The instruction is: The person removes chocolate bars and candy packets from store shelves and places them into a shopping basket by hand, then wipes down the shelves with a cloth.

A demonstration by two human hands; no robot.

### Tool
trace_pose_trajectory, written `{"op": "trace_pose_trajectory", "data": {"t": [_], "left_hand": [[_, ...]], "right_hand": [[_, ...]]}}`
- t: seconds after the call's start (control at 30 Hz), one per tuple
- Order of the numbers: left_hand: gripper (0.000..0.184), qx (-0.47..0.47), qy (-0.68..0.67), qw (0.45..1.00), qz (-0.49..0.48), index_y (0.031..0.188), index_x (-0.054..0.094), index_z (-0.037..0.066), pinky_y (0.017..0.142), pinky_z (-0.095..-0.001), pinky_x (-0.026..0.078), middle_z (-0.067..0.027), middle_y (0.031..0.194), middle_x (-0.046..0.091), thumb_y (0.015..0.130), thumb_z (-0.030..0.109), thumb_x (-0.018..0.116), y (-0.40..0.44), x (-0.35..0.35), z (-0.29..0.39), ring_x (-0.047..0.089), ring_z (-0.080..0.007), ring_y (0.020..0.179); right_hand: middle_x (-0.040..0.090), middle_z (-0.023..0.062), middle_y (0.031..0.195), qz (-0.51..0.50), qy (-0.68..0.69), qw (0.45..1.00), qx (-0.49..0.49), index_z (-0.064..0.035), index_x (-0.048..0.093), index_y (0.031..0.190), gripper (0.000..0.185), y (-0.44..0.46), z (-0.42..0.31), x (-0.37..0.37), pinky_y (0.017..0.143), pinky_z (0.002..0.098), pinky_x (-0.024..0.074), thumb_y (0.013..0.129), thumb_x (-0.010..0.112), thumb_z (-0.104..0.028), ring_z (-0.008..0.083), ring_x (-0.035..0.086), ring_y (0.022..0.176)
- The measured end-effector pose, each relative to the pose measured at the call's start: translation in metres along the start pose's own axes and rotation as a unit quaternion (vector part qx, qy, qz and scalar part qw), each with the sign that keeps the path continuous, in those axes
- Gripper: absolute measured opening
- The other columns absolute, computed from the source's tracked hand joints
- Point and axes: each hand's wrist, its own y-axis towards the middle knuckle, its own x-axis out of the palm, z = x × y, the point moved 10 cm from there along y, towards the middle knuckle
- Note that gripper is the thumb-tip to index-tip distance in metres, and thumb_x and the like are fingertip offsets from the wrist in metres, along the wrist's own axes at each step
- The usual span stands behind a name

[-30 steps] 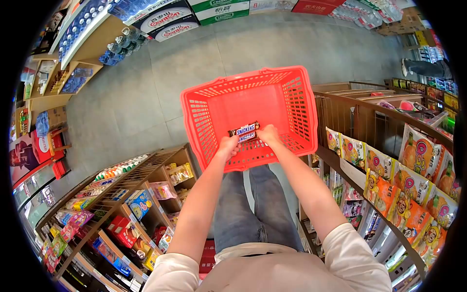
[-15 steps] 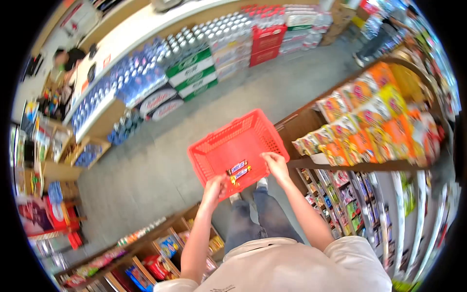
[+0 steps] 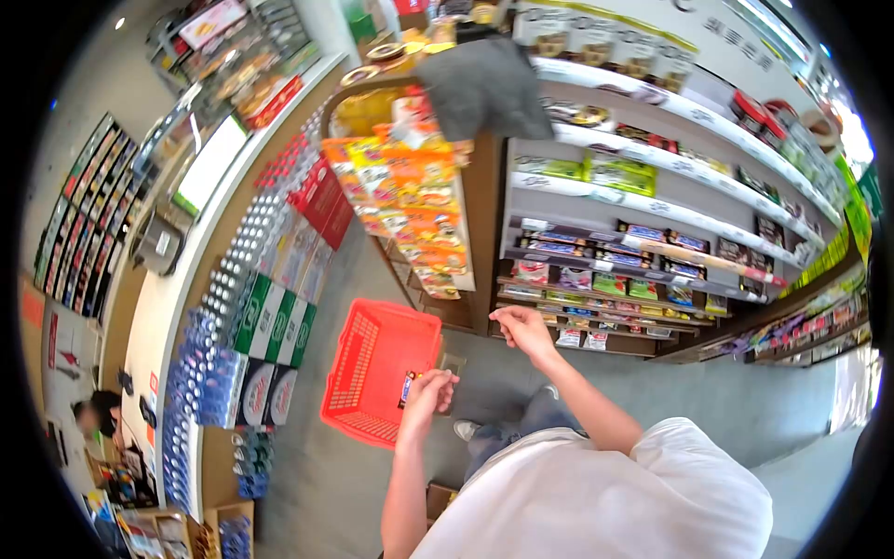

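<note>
Bar [image 3: 406, 387] lies in basket [image 3: 374, 359], left of hands [image 3: 426, 395].

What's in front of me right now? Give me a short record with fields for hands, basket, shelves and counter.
Left hand: over the basket's side, fingers curled; contact unclear
Right hand: raised to the basket's right, nothing visible in it
Basket: red plastic, perforated walls
In basket: wrapped candy bar, partly hidden by left hand
Shelves: packaged snacks in tiers
Snack bags: orange and yellow, on a stand
Counter: white top, bottled drinks alongside
</note>
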Motion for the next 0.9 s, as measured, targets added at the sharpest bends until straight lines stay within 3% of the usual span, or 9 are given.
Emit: {"op": "trace_pose_trajectory", "data": {"t": [0.17, 0.3, 0.4, 0.43, 0.6, 0.73, 0.8, 0.9], "left_hand": [[0.017, 0.055, 0.056, 0.996, -0.045, 0.087, 0.062, 0.003, 0.045, -0.0179, 0.033, 0.0030, 0.064, 0.052, 0.088, 0.020, 0.056, 0.024, 0.079, 0.038, 0.046, -0.0040, 0.053], [0.019, 0.041, 0.126, 0.989, -0.069, 0.095, 0.060, 0.002, 0.045, -0.0186, 0.034, 0.0009, 0.068, 0.053, 0.087, 0.020, 0.057, 0.053, 0.182, 0.022, 0.048, -0.0057, 0.055], [0.022, 0.135, 0.183, 0.963, -0.145, 0.099, 0.058, 0.001, 0.043, -0.0193, 0.039, -0.0016, 0.072, 0.056, 0.087, 0.019, 0.059, 0.072, 0.270, 0.048, 0.053, -0.0072, 0.056], [0.024, 0.178, 0.201, 0.952, -0.149, 0.101, 0.058, 0.001, 0.042, -0.0194, 0.039, -0.0027, 0.074, 0.057, 0.087, 0.020, 0.059, 0.085, 0.303, 0.064, 0.055, -0.0077, 0.056], [0.034, 0.251, 0.236, 0.938, -0.035, 0.111, 0.053, -0.002, 0.035, -0.0199, 0.035, -0.0065, 0.068, 0.061, 0.086, 0.020, 0.059, 0.103, 0.358, 0.132, 0.051, -0.0086, 0.043], [0.037, 0.288, 0.308, 0.906, 0.046, 0.112, 0.054, -0.002, 0.037, -0.0246, 0.039, -0.0076, 0.060, 0.062, 0.084, 0.022, 0.060, 0.129, 0.360, 0.142, 0.054, -0.0109, 0.042], [0.034, 0.364, 0.387, 0.838, 0.126, 0.104, 0.060, -0.004, 0.045, -0.0305, 0.045, -0.0118, 0.059, 0.063, 0.082, 0.021, 0.061, 0.136, 0.357, 0.152, 0.059, -0.0175, 0.047], [0.028, 0.382, 0.442, 0.796, 0.158, 0.092, 0.065, -0.005, 0.054, -0.0333, 0.048, -0.0157, 0.060, 0.063, 0.080, 0.020, 0.062, 0.136, 0.357, 0.156, 0.063, -0.0232, 0.054]], "right_hand": [[0.054, -0.0028, 0.062, 0.084, 0.040, 0.993, -0.074, -0.0031, 0.066, 0.088, 0.016, -0.009, -0.042, -0.103, 0.041, 0.0180, 0.0312, 0.085, 0.061, -0.018, 0.0021, 0.042, 0.048], [0.060, -0.0015, 0.065, 0.188, -0.004, 0.974, -0.123, -0.0016, 0.068, 0.087, 0.019, -0.032, -0.074, -0.214, 0.046, 0.0185, 0.0364, 0.082, 0.065, -0.019, 0.0028, 0.047, 0.054], [0.063, 0.0017, 0.067, 0.287, -0.051, 0.932, -0.215, 0.0012, 0.068, 0.091, 0.022, -0.041, -0.100, -0.302, 0.052, 0.0213, 0.0421, 0.080, 0.066, -0.018, 0.0050, 0.051, 0.057], [0.065, 0.0051, 0.068, 0.304, -0.134, 0.912, -0.242, 0.0035, 0.067, 0.092, 0.024, -0.051, -0.136, -0.327, 0.054, 0.0238, 0.0437, 0.080, 0.065, -0.018, 0.0074, 0.053, 0.057], [0.064, 0.0124, 0.068, 0.300, -0.251, 0.890, -0.235, -0.0002, 0.067, 0.090, 0.022, -0.041, -0.170, -0.362, 0.058, 0.0304, 0.0466, 0.076, 0.065, -0.017, 0.0187, 0.059, 0.059], [0.063, 0.0140, 0.068, 0.262, -0.261, 0.894, -0.252, 0.0003, 0.068, 0.086, 0.020, -0.026, -0.163, -0.354, 0.060, 0.0336, 0.0474, 0.075, 0.064, -0.016, 0.0267, 0.061, 0.062], [0.063, 0.0141, 0.068, 0.275, -0.264, 0.891, -0.247, 0.0003, 0.068, 0.085, 0.020, -0.028, -0.161, -0.350, 0.060, 0.0341, 0.0476, 0.075, 0.063, -0.016, 0.0273, 0.061, 0.063], [0.064, 0.0142, 0.069, 0.309, -0.273, 0.882, -0.229, -0.0004, 0.068, 0.083, 0.019, -0.033, -0.161, -0.347, 0.062, 0.0367, 0.0484, 0.075, 0.064, -0.017, 0.0294, 0.062, 0.065]]}}
